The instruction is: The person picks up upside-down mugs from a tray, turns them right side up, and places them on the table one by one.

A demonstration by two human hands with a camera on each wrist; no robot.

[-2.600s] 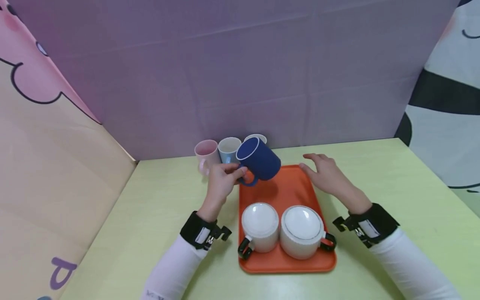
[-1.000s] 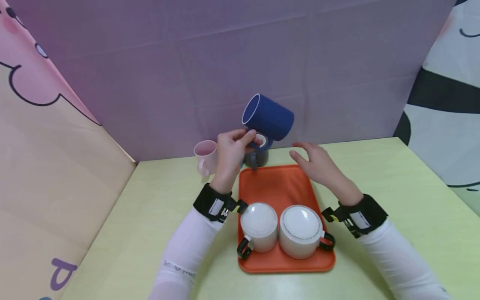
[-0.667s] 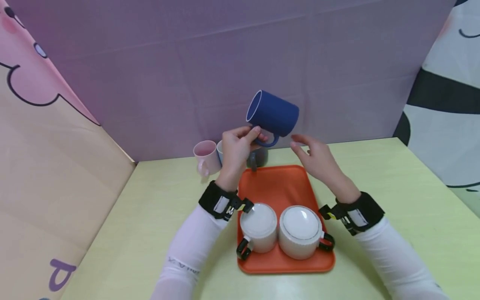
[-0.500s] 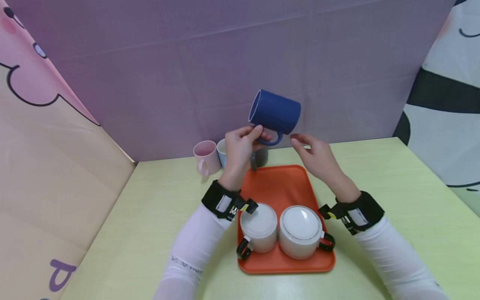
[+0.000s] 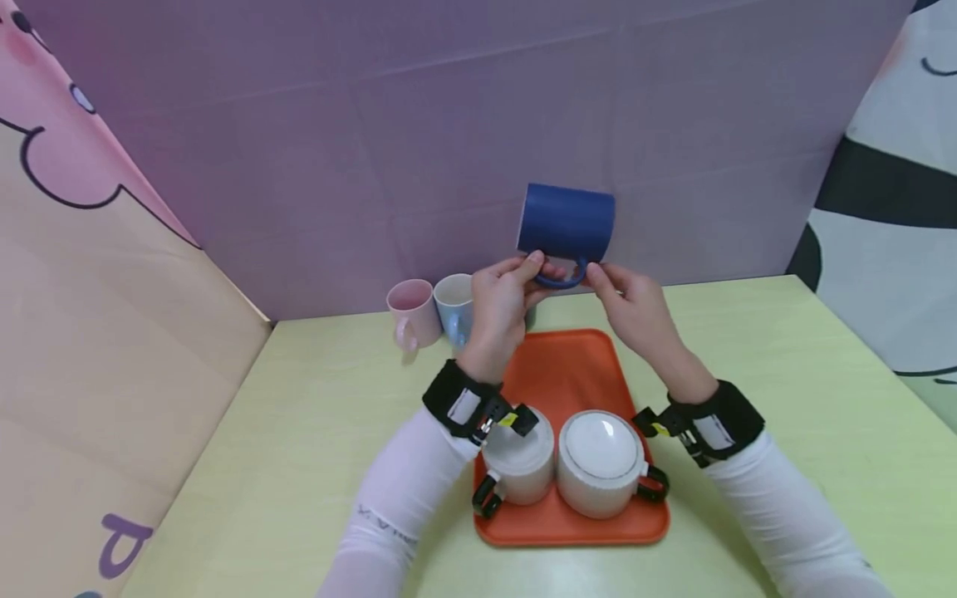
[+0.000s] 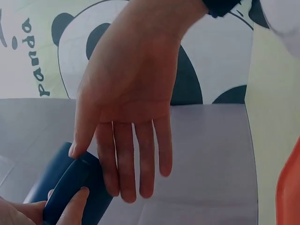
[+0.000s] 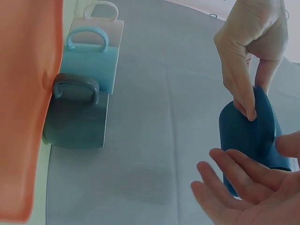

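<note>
Here the blue mug (image 5: pixel 566 222) is held in the air above the far end of the orange tray (image 5: pixel 561 370), lying on its side, handle down; the left hand (image 5: pixel 503 303) pinches that handle, likely so the mug can be turned; the right hand (image 5: pixel 634 307) comes in with fingers straight and relaxed, thumb tip at the mug, steadying rather than gripping; two white mugs (image 5: pixel 566 461) stand upside down on the tray's near end; pink mug (image 5: pixel 410 309) and light blue mug (image 5: pixel 453 303) wait by the wall; the grey mug (image 7: pixel 75 115) is mostly hidden behind the left hand in the head view.
</note>
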